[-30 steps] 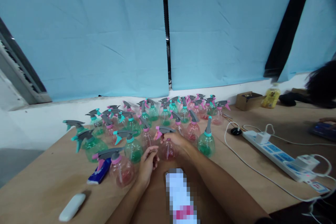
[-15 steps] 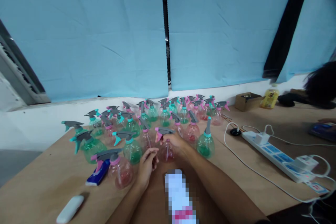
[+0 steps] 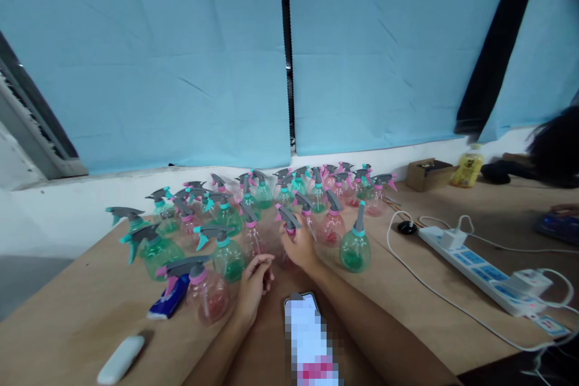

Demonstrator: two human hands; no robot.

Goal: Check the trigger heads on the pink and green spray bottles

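Observation:
My right hand [image 3: 298, 247] is wrapped round a pink spray bottle [image 3: 288, 217] just under its grey and pink trigger head. The head tilts up to the left, and my fingers hide most of the body. My left hand [image 3: 259, 276] rests near the tabletop with its fingers curled in and nothing visible in them. Beside it stands a green spray bottle [image 3: 230, 262] with a turquoise collar, and nearer to me a pink spray bottle [image 3: 212, 298]. To the right of my right hand is another green spray bottle [image 3: 355, 250], upright. Below my hands lies a phone [image 3: 310, 338], its screen blurred out.
Several more pink and green spray bottles [image 3: 262, 193] crowd the back of the table. At left lie a blue packet [image 3: 168, 300] and a white oblong case [image 3: 122, 360]. On the right are a power strip [image 3: 479, 268] with cables, a cardboard box [image 3: 429, 175], a yellow bottle [image 3: 467, 169] and another person.
My right hand has gone from the sprayer's trigger head down to below it, around the bottle. The head has turned from nearly level to slanting. My left hand has stayed in place.

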